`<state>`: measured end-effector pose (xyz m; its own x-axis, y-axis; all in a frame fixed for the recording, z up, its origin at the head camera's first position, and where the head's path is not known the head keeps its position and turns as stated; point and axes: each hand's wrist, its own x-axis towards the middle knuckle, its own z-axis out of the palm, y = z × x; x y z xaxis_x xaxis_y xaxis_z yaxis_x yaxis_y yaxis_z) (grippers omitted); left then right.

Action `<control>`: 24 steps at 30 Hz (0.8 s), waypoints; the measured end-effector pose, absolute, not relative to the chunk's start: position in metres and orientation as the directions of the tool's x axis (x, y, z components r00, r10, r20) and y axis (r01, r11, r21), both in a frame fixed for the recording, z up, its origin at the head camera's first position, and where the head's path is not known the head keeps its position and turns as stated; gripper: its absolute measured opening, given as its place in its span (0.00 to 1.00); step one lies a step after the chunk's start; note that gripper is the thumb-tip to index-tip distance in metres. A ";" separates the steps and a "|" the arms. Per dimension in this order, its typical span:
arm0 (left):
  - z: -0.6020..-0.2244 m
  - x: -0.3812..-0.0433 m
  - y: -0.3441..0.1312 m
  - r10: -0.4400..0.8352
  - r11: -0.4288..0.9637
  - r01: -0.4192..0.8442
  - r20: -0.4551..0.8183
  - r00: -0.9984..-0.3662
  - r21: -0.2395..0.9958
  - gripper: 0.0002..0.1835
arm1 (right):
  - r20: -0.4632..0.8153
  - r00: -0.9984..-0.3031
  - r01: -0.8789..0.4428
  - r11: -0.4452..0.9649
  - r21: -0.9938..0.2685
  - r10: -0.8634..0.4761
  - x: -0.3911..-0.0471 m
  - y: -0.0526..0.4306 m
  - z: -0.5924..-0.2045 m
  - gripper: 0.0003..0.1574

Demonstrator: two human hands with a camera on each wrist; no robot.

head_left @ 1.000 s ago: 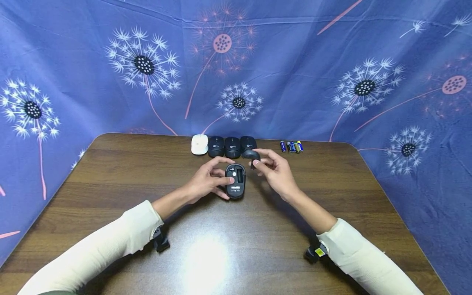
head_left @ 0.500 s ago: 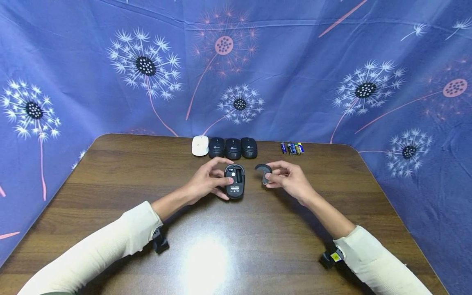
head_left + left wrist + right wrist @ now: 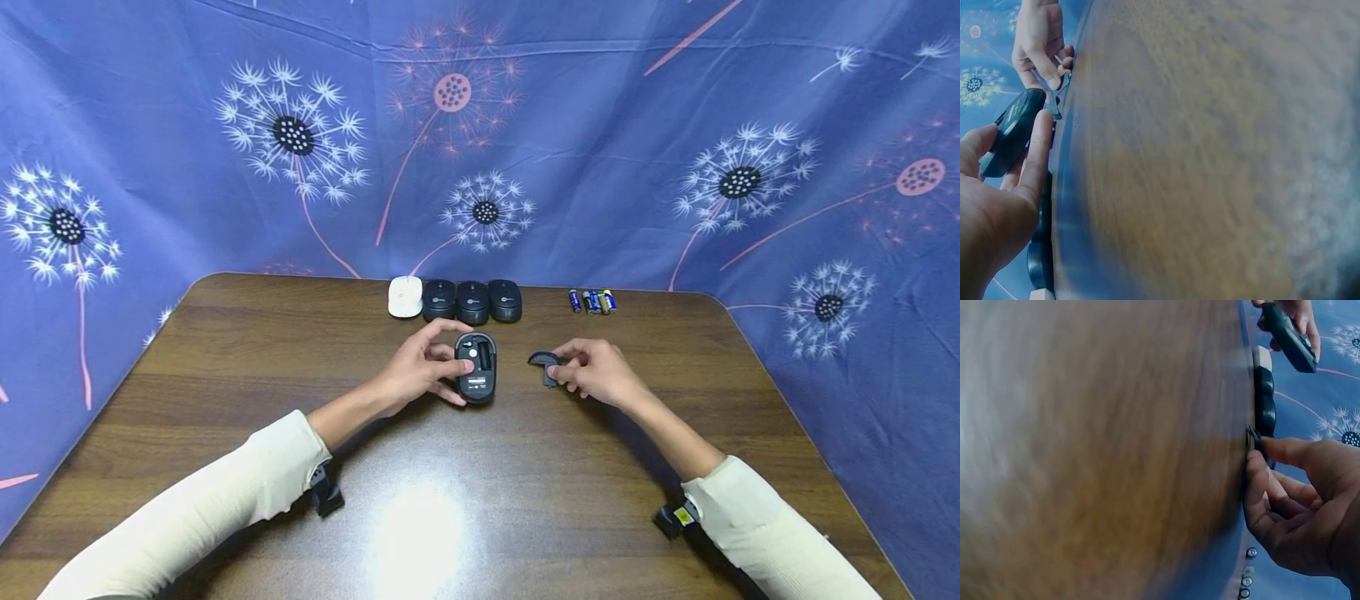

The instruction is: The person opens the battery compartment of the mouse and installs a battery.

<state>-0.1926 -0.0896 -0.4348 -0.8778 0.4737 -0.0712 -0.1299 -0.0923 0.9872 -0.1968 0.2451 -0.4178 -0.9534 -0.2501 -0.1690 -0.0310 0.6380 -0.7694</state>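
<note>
My left hand (image 3: 420,367) grips a black computer mouse (image 3: 483,385), its underside turned up, thumb on the base and fingers round the edge. An uncovered battery slot shows in that underside, with no battery in it. To the right, my right hand (image 3: 600,372) pinches a small dark battery cover (image 3: 542,359) with a curved end and a narrow tongue, close over the table. In the left wrist view the held mouse (image 3: 1013,134) sits between thumb and fingers. The right wrist view shows the cover (image 3: 1254,439) edge-on between thumb and fingertip.
A white mouse (image 3: 406,297) and three black mice (image 3: 472,302) stand in a row at the far edge of the wooden table (image 3: 300,350). Several batteries (image 3: 592,302) lie right of them. A blue dandelion-print cloth (image 3: 600,125) hangs behind.
My right hand has drawn the battery cover away from the mouse, rightward and down toward the table. The left hand and its mouse have stayed nearly still.
</note>
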 end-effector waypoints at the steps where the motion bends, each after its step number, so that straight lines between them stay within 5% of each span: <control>1: -0.435 -0.193 -0.090 0.473 -0.093 -0.133 -0.074 -0.878 0.987 0.35 | -0.169 -0.952 -0.041 0.657 -0.753 -0.253 -0.198 0.246 -0.418 0.25; 24: -0.435 -0.193 -0.091 0.496 -0.099 -0.117 -0.053 -0.867 0.988 0.36 | -0.150 -0.955 -0.074 0.693 -0.717 -0.257 -0.212 0.273 -0.420 0.23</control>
<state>-0.1934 -0.0907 -0.4347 -0.8666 0.4961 -0.0527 -0.1168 -0.0990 0.9882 -0.2119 0.2727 -0.4203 -0.9546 -0.2573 -0.1499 -0.0741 0.6928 -0.7173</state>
